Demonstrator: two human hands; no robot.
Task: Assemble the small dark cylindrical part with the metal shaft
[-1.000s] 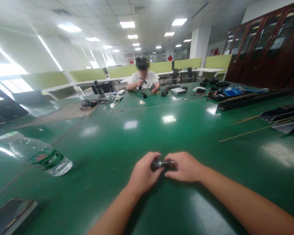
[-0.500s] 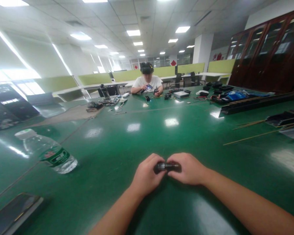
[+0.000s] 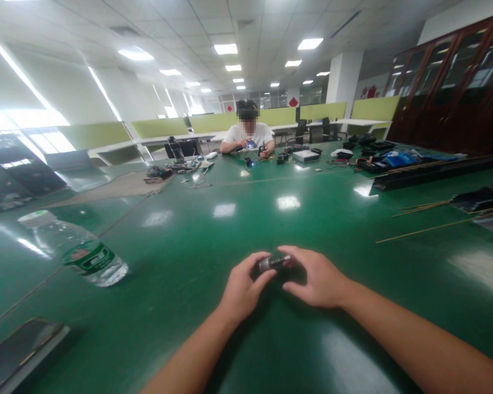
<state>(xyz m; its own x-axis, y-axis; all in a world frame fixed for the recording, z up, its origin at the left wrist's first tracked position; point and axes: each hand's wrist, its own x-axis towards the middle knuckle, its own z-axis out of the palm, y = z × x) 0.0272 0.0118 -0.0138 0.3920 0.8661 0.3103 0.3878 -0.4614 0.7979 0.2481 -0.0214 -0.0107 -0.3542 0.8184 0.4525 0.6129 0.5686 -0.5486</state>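
Both of my hands meet over the green table (image 3: pixel 246 219), just above its near middle. Between them is a small dark cylindrical part (image 3: pixel 273 262) with a shiny metal end. My left hand (image 3: pixel 244 287) pinches its left end with thumb and fingers curled. My right hand (image 3: pixel 316 279) closes over its right end and hides most of it. The part is tilted slightly up to the right.
A water bottle (image 3: pixel 76 249) lies on its side at left. A dark phone (image 3: pixel 20 350) sits at the bottom left corner. Thin rods (image 3: pixel 431 224) and black trays (image 3: pixel 480 200) lie at right. A person (image 3: pixel 248 134) sits at the far end among small tools.
My hands have lifted the small part slightly and tilted it, and the camera has shifted a little. The bottle and phone lie as before.
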